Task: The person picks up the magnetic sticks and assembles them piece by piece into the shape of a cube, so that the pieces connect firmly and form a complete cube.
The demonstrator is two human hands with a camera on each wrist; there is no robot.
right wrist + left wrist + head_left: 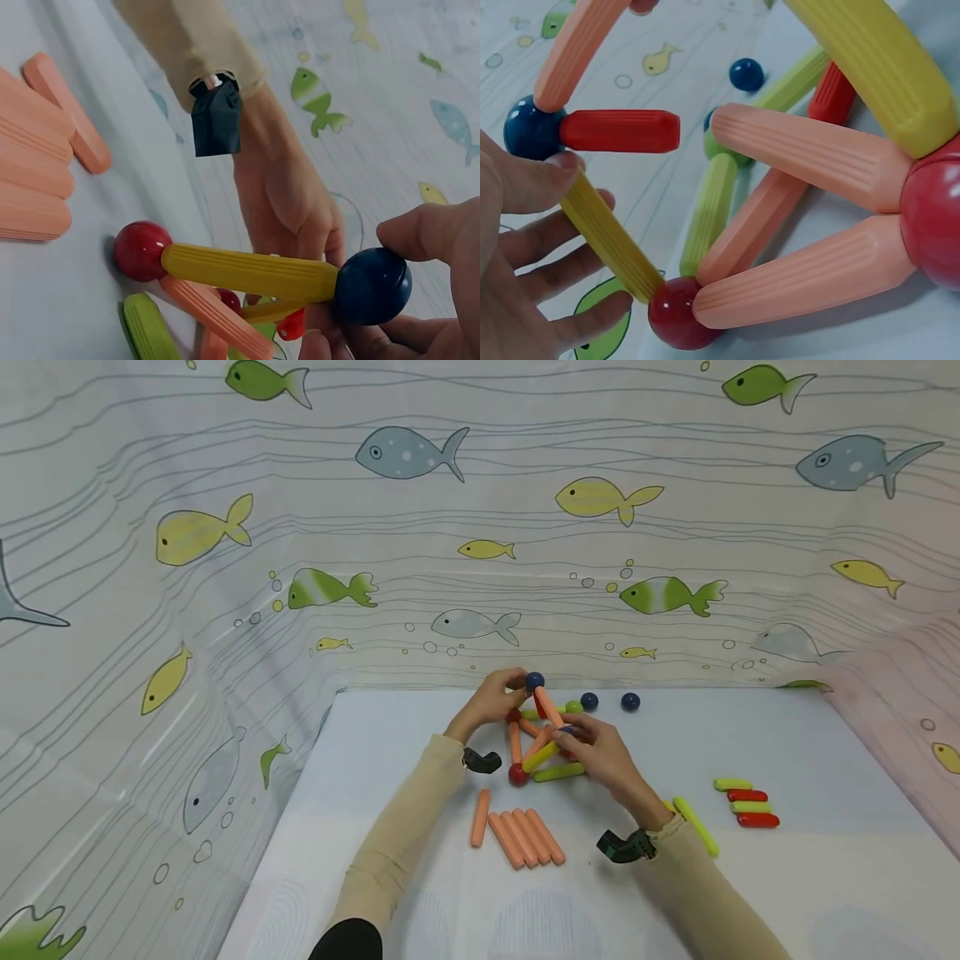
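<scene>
A frame of magnetic rods and balls stands on the table, with a red ball point(518, 774) at its near corner. My left hand point(495, 700) holds a blue ball point(534, 127) at the top; yellow, red and peach rods meet there, and the red rod point(621, 130) has a free end. The yellow rod point(613, 236) runs down to another red ball point(684, 313). My right hand point(600, 753) pinches a second blue ball point(373, 286) between thumb and fingers. From that ball a yellow rod point(251, 271) leads to the near red ball. Some joints are hidden behind the hands.
Several loose peach rods point(525, 839) lie nearest the front. Short green and red rods point(750, 806) sit at the right, and a green rod point(696, 827) lies beside the right wrist. Two blue balls, one at the far right point(630, 702), rest near the back edge. A fish-print sheet hangs behind.
</scene>
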